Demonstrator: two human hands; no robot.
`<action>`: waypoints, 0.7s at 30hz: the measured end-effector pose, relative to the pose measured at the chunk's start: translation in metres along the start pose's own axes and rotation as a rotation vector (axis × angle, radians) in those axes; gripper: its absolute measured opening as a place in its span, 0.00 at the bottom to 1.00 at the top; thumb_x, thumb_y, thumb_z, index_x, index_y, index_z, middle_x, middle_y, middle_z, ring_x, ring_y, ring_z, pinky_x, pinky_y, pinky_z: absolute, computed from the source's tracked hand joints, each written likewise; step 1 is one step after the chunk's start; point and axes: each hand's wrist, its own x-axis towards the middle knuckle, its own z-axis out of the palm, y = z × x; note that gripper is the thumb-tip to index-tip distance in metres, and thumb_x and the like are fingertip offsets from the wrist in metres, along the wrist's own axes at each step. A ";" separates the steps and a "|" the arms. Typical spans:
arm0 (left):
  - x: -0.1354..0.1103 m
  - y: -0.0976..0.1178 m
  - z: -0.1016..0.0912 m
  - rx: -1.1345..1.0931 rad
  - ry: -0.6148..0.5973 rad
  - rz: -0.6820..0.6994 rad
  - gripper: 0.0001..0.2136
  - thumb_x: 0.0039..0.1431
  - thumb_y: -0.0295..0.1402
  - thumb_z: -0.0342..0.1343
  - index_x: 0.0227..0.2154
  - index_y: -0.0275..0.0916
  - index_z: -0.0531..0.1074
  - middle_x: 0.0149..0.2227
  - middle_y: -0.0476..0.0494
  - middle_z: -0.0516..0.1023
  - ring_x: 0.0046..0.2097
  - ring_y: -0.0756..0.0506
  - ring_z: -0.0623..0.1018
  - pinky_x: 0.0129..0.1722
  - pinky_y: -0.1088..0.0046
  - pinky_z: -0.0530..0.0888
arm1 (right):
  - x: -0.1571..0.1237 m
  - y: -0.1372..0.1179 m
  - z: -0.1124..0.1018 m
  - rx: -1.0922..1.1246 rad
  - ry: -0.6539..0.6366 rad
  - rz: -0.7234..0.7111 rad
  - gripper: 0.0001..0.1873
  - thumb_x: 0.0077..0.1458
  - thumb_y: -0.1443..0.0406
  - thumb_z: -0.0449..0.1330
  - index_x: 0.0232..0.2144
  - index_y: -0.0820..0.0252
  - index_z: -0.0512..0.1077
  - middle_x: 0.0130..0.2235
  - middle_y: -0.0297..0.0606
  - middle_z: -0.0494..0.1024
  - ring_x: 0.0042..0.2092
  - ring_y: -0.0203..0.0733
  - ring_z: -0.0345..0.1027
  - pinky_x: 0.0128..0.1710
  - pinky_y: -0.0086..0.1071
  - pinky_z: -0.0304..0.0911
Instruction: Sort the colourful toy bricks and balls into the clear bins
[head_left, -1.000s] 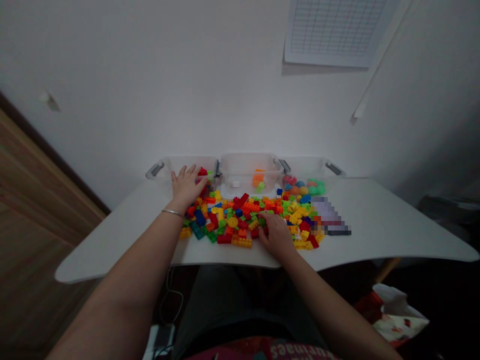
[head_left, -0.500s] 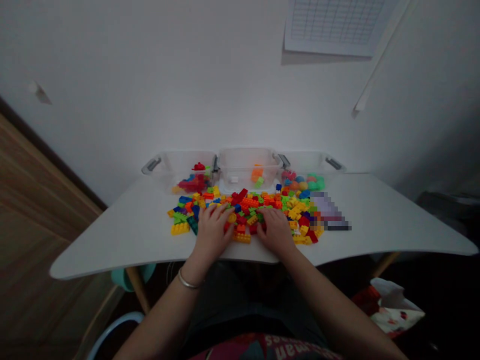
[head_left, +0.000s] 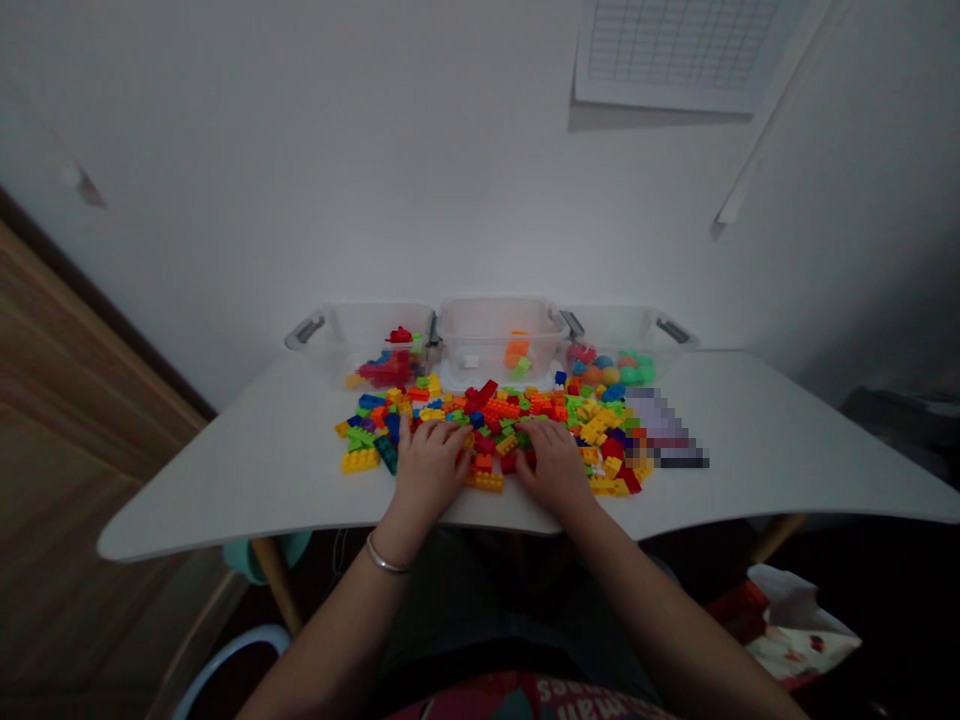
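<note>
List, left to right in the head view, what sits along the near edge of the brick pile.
Yellow brick → dark teal brick → left hand → orange brick → right hand → second yellow brick → red brick

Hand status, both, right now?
Left hand: open, palm down on the plastic building bricks, nothing visibly held.
Right hand: open, palm down on the bricks, nothing visibly held.
</note>
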 end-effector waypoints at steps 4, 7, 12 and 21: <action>0.007 -0.002 0.004 0.014 -0.034 -0.014 0.15 0.55 0.35 0.54 0.45 0.47 0.76 0.43 0.39 0.79 0.48 0.35 0.74 0.62 0.40 0.52 | 0.000 0.000 0.000 0.016 0.002 -0.001 0.18 0.53 0.68 0.55 0.47 0.61 0.70 0.46 0.46 0.76 0.50 0.51 0.66 0.55 0.47 0.60; 0.013 -0.004 0.006 0.008 -0.064 -0.013 0.13 0.54 0.36 0.55 0.43 0.45 0.77 0.42 0.38 0.78 0.48 0.34 0.74 0.62 0.41 0.54 | 0.000 0.001 0.001 0.020 -0.001 -0.003 0.18 0.52 0.68 0.55 0.47 0.62 0.70 0.46 0.46 0.76 0.50 0.51 0.65 0.55 0.46 0.61; 0.020 -0.007 0.006 -0.062 -0.061 -0.037 0.11 0.53 0.35 0.57 0.40 0.42 0.74 0.42 0.39 0.78 0.49 0.36 0.74 0.61 0.45 0.58 | -0.001 0.001 0.001 0.024 0.017 -0.007 0.19 0.53 0.68 0.55 0.48 0.62 0.70 0.47 0.46 0.75 0.50 0.51 0.65 0.55 0.47 0.61; 0.065 -0.047 -0.016 -0.418 0.289 -0.166 0.16 0.56 0.35 0.51 0.48 0.42 0.69 0.50 0.41 0.73 0.53 0.41 0.72 0.55 0.60 0.68 | 0.000 0.000 0.000 0.021 0.013 0.000 0.19 0.52 0.69 0.55 0.48 0.64 0.70 0.46 0.47 0.76 0.50 0.50 0.64 0.55 0.46 0.60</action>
